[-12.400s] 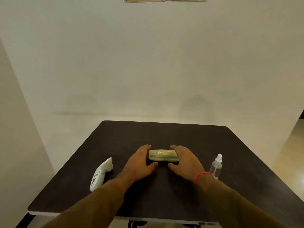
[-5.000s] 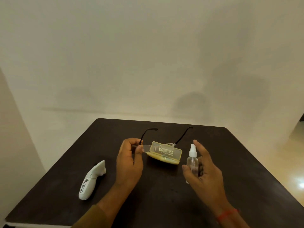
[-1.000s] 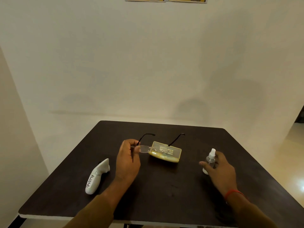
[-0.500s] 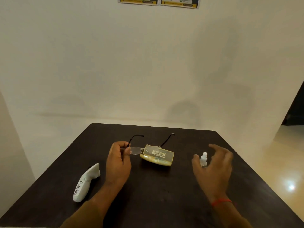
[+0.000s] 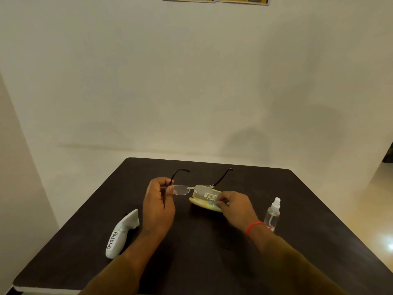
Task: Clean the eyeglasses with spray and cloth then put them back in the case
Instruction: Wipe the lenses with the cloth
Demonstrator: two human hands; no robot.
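My left hand pinches the rimless eyeglasses at their left hinge and holds them just above the table, black temples unfolded and pointing away from me. Right behind them lies the open yellow case. My right hand reaches into the case, thumb and fingers pinched on a pale cloth that is mostly hidden by the fingers. The clear spray bottle with a white nozzle stands upright on the table, to the right of my right wrist and apart from it.
A white handheld controller with black handwriting lies left of my left forearm. Everything rests on a dark square table set against a pale wall. The floor shows beyond the right edge.
My right hand let go of the spray bottle, left it standing, and moved left to the open case. The left hand kept hold of the eyeglasses.
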